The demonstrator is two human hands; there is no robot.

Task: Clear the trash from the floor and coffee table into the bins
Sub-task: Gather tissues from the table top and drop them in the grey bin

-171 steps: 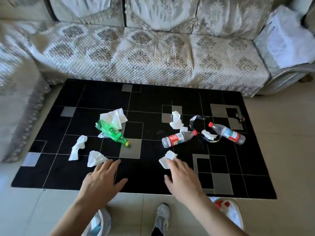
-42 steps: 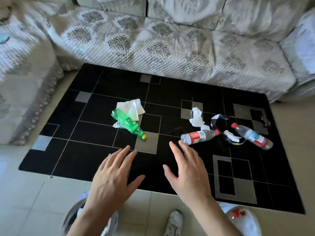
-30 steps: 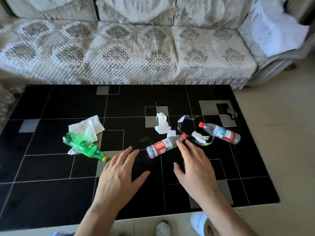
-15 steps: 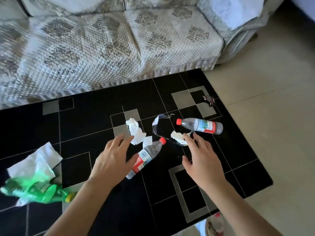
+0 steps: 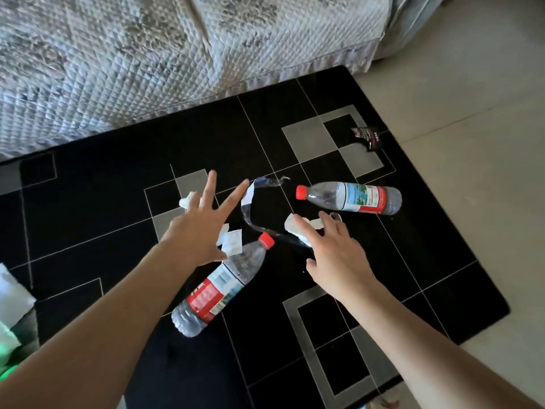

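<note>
two bottles [image 5: 221, 286] [image 5: 351, 197] lying on the rug [image 5: 118, 208], tissue [image 5: 298, 228] between them; sofa [image 5: 147, 54] behind

Two hands enter from the lower edge, the left hand [image 5: 196, 233] and the right hand [image 5: 336, 255], both with fingers spread. Two clear plastic bottles with red caps lie on their sides: one bottle [image 5: 219, 286] at centre frame and a second bottle [image 5: 349, 197] at centre right. Three white paper scraps are counted near the hands: a crumpled tissue [image 5: 186, 200], a small flat slip [image 5: 232, 245] and a wad [image 5: 295, 224]; there is also one clear plastic band [image 5: 247, 208], one dark wrapper [image 5: 368, 137] at upper right, and one black patterned rug [image 5: 118, 202].
</note>
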